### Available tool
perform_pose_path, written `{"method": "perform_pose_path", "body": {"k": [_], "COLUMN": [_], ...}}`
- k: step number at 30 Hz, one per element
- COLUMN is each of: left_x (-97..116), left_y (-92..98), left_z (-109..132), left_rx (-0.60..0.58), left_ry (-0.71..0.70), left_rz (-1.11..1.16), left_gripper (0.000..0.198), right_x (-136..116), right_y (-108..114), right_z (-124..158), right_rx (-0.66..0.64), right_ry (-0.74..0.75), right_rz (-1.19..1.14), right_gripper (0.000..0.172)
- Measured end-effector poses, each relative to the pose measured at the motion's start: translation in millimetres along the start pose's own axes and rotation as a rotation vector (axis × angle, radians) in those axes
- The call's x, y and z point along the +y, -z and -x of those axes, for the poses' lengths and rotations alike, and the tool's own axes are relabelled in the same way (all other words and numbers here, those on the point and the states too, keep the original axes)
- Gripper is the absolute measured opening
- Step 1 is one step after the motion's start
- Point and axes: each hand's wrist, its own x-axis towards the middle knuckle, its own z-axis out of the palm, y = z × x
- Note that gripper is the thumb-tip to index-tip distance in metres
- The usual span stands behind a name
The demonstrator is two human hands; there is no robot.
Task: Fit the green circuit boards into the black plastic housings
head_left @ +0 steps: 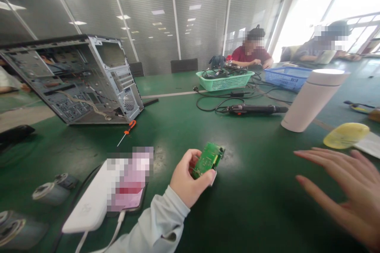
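Observation:
Near the middle of the green table (pixel 243 213), my left hand (pixel 187 182) grips a small green circuit board (pixel 208 158) between thumb and fingers. Pale parts show at the board's lower edge, and my fingers cover its near end. At the right, my right hand (pixel 347 193) hovers with its fingers spread and holds nothing. Beyond that hand lies a yellow rounded object (pixel 346 135). Left of my left hand are a phone (pixel 133 189) with a cable and a white power bank (pixel 92 201).
An opened computer case (pixel 89 83) stands at the left, an orange-handled screwdriver (pixel 130 127) before it. A black electric screwdriver (pixel 255 109), a white tumbler (pixel 311 101), a green basket (pixel 225 82) and a blue basket (pixel 287 77) are farther back. Metal motors (pixel 50 193) lie left; two people sit opposite.

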Motion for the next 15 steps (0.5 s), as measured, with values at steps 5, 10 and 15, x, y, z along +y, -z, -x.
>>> {"method": "perform_pose_path", "body": {"k": [5,10,15], "left_x": [3,2,2], "left_y": [1.8,0.1,0.5], "left_z": [9,8,8], "left_rx": [-0.159,-0.252,-0.172], "left_ry": [-0.398,-0.536,-0.564], "left_rz": [-0.534,-0.654,-0.614], "left_gripper": [0.035,0.038,0.037], "right_x": [-62,-88,-98], "right_y": [-15,-23,-34], "right_z": [-16,-29,-40], "right_rx": [-0.024,-0.114,-0.098], "right_ry": [0.381,0.450,0.435], "right_rz": [-0.047,-0.175,-0.285], "right_gripper": [0.046,0.042,0.035]}}
